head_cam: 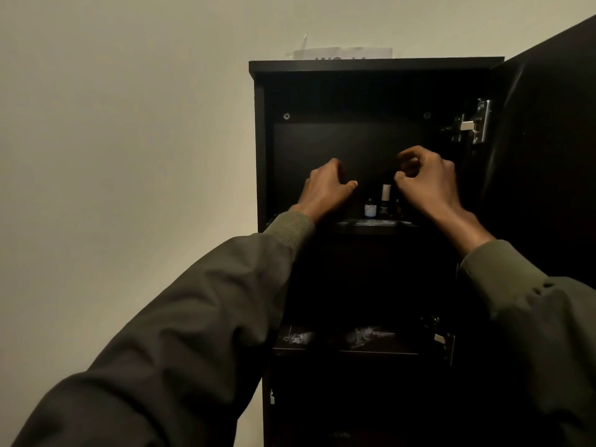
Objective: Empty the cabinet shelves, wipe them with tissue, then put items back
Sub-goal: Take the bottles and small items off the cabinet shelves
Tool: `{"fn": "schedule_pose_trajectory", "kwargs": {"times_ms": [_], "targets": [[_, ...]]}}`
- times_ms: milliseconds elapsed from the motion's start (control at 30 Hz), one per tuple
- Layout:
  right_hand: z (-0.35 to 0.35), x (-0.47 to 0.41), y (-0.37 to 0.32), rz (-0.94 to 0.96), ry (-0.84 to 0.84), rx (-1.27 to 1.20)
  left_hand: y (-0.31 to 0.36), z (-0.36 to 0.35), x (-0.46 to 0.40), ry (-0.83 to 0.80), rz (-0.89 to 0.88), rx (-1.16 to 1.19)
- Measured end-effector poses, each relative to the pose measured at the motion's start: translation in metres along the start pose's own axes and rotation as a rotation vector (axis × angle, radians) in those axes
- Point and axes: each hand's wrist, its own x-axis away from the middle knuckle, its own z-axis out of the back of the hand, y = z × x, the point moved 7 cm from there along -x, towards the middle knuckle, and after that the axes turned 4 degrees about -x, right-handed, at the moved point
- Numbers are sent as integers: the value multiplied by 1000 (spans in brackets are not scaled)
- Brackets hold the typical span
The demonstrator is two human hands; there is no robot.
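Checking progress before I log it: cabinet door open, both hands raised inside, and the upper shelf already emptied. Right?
Not quite. The head view shows the upper shelf still holds small bottles, between the left hand and right hand. The door is open.
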Motion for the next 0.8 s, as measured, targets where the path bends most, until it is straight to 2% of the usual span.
{"fn": "schedule_pose_trajectory", "kwargs": {"times_ms": [267,633,800], "targets": [[-21,-10,33,-116,-137,99,-7,-23,-17,-114,95,16],[-39,-19,39,-136,-222,220,-4,-36,-24,-217,112,5],[-44,-17,42,-168,-302,194,3,-47,-25,-242,94,16]]}}
